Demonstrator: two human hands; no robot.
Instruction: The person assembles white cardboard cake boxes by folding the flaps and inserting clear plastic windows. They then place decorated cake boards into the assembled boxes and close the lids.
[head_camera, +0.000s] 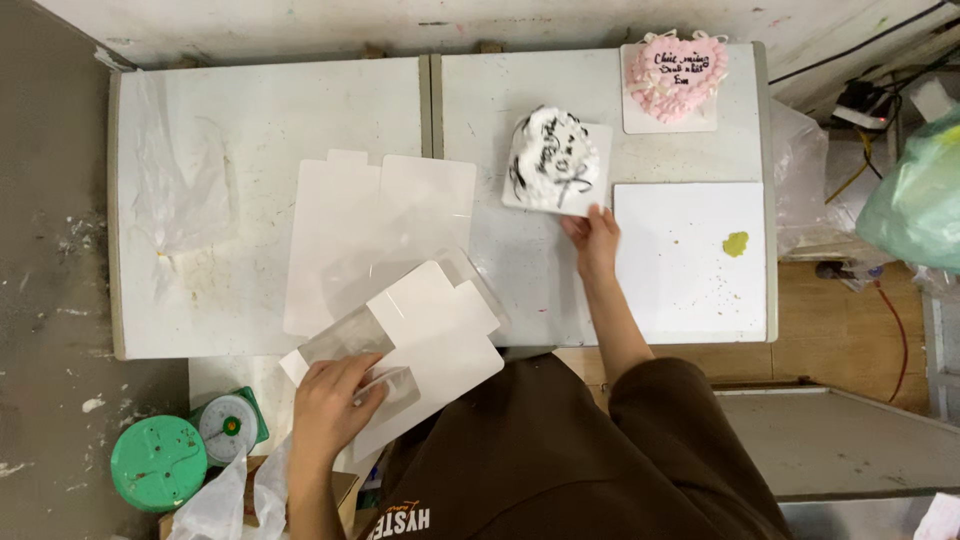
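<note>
Head view: I note the left hand (330, 400) pressing flat on a folded white cake box (420, 340) with a clear window panel, at the near edge of the white table (200, 300); its fingers are curled lightly over the cardboard and pinch nothing I can confirm. The right hand (595, 240) reaches forward, fingertips closed on the near corner of the square board under the white heart-shaped cake (553, 160). A pink heart-shaped cake (675, 75) sits at the far right corner. A blank white board (690, 262) lies just right of the wrist.

Assessment: boxing appears in hand, at the stage of fetching the cake. Drawing it closer calls for a level, slow pull by the board.
</note>
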